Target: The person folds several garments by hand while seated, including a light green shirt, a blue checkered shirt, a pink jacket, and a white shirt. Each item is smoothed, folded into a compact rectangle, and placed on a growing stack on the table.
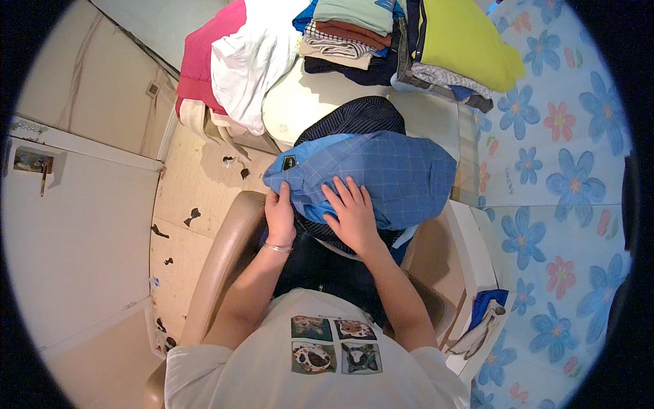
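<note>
A blue checked garment [403, 168], bunched and partly folded, lies before me over a dark pinstriped cloth [363, 115]. A dark label shows near its left end. My left hand [280, 214] grips the garment's left edge, thumb on top and the other fingers partly hidden. Spread out flat, my right hand [352, 209] rests on the lower middle of the garment, fingers apart. Under both hands, the dark striped cloth reaches down to my lap.
Beyond the garment a pale table [306, 97] bears a stack of folded clothes [347, 38], a white cloth [250, 66], a red cloth [196, 66] and a yellow cloth [460, 46]. A tan armrest [225, 255] is left; a white box-like edge [472, 245] is right.
</note>
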A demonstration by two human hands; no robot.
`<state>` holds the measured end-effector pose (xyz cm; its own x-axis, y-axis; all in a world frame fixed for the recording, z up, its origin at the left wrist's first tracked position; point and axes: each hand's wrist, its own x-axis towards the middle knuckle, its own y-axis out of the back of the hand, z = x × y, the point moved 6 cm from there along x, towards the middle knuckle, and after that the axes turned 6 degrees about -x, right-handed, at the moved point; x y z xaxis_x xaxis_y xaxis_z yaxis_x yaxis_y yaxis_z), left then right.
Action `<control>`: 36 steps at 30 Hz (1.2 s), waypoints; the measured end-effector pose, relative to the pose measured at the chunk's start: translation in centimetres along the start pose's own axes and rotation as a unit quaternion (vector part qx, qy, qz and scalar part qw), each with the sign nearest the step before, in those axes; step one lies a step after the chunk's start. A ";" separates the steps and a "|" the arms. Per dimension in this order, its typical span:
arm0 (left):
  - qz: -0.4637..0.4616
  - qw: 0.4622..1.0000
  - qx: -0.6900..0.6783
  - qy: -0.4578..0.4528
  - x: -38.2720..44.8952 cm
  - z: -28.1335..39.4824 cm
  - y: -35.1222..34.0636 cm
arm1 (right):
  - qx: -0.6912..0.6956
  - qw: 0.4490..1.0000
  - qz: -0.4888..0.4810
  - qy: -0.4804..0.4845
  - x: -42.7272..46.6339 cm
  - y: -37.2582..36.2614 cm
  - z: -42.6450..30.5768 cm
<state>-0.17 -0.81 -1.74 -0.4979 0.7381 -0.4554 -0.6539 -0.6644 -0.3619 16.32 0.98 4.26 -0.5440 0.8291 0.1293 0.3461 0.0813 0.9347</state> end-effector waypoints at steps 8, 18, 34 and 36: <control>-0.124 0.991 -0.041 -0.021 0.4 6.2 -4.8 | 0.039 0.996 0.077 0.008 3.4 3.3 -3.1; -0.022 0.997 0.071 0.008 0.8 2.1 -0.8 | 0.544 0.787 0.030 -0.291 6.3 0.2 2.8; -0.176 0.976 -0.102 0.074 -2.0 2.9 -1.1 | 0.048 0.992 -0.036 0.115 4.5 0.9 -4.4; -0.113 0.983 -0.117 0.088 -1.7 1.3 0.4 | 0.033 0.992 -0.048 0.115 3.6 0.1 -4.6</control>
<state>-0.32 -2.15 -0.05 -0.2355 0.8522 -0.4672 -0.5780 -0.5092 -0.6376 10.82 1.42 6.35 -0.7342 0.6683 0.1201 0.3293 0.1958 0.9237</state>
